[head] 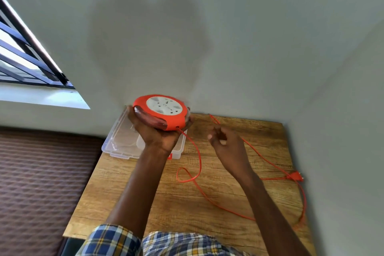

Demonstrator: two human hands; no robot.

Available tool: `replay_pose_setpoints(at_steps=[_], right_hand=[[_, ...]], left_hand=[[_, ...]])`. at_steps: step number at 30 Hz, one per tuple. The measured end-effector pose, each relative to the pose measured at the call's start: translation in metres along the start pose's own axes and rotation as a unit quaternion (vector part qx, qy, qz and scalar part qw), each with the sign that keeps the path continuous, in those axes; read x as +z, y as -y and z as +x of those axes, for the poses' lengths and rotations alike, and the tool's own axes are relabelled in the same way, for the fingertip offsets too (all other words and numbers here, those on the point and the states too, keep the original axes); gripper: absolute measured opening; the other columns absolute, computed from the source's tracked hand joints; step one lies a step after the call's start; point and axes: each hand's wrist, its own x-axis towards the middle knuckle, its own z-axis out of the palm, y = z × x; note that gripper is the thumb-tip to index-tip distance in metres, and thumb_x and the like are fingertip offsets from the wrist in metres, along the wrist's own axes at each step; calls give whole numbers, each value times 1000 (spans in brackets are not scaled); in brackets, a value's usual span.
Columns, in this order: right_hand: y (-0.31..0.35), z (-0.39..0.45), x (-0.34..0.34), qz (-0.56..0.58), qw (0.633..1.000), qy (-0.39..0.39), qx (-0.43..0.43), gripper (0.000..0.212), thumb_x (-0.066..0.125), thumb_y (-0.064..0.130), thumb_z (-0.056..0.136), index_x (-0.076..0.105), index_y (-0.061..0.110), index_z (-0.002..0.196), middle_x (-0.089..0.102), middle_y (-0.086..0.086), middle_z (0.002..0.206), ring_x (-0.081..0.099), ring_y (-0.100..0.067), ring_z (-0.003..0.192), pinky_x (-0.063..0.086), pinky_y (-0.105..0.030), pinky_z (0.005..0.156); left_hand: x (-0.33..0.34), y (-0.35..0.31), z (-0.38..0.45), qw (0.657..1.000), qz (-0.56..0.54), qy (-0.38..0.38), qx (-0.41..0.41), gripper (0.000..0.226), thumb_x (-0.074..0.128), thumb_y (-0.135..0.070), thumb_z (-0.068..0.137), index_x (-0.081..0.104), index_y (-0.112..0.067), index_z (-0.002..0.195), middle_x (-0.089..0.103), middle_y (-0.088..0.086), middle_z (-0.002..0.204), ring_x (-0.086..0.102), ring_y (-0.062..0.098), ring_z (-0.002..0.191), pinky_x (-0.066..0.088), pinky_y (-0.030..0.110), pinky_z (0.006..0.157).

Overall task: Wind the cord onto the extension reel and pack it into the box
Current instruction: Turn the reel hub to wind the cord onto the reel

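Extension reel (161, 112), orange shell, white socket face; cord (199, 164) mostly unwound.

Held up over the clear plastic box (122, 141) at the far left of the wooden table (207, 203). The left hand (158, 133) cups it from below, fingers curled round the rim. It looks rigid, light enough for one hand and smooth-sided, so best gripped across the rim. The cord is thin, limp and prone to kinks; it leaves a port on the reel's near edge, loops across the table and ends at the plug (294, 176) at the right edge. The right hand (226, 143) hovers right of the reel, fingers loosely bent near a cord strand; whether it pinches the strand cannot be told. Take the cord near the port to guide it.
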Motion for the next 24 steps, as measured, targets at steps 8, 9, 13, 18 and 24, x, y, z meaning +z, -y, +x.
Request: replay_pose_setpoints(at_steps=[8,9,13,18,24], right_hand=[[38,5,-18,-217,953,31,-211,53,67,1,89,64,31,133,58,4,133,50,-19,122,49,-35,96],[36,3,-18,-206,955,54,-205,53,70,6,89,63,33,133,57,4,134,49,-19,124,48,-38,99],[25,-3,-25,-163,960,107,-203,57,77,11,87,63,39,134,55,7,139,47,-15,130,43,-42,107],[18,-6,-32,-151,956,164,-190,53,75,10,91,68,47,127,53,12,147,41,-12,138,39,-37,111],[18,-9,-29,-209,938,206,-184,61,70,19,91,55,55,139,54,12,146,37,-19,135,37,-39,107]], left_hand=[[4,0,-12,958,163,69,-226,81,47,-79,95,66,-13,138,65,18,138,58,42,128,47,62,105],[3,2,-13,943,186,79,-265,85,48,-82,93,63,-15,144,63,19,142,54,45,130,44,66,104],[-2,3,-17,892,245,105,-365,87,51,-87,88,62,-24,147,61,19,148,53,50,132,37,76,105],[-7,0,-16,883,237,107,-390,81,55,-82,91,69,-20,140,70,17,138,67,44,124,42,69,108],[-10,-1,-16,884,280,88,-364,77,58,-79,92,71,-17,136,74,16,130,69,40,118,50,57,105]])
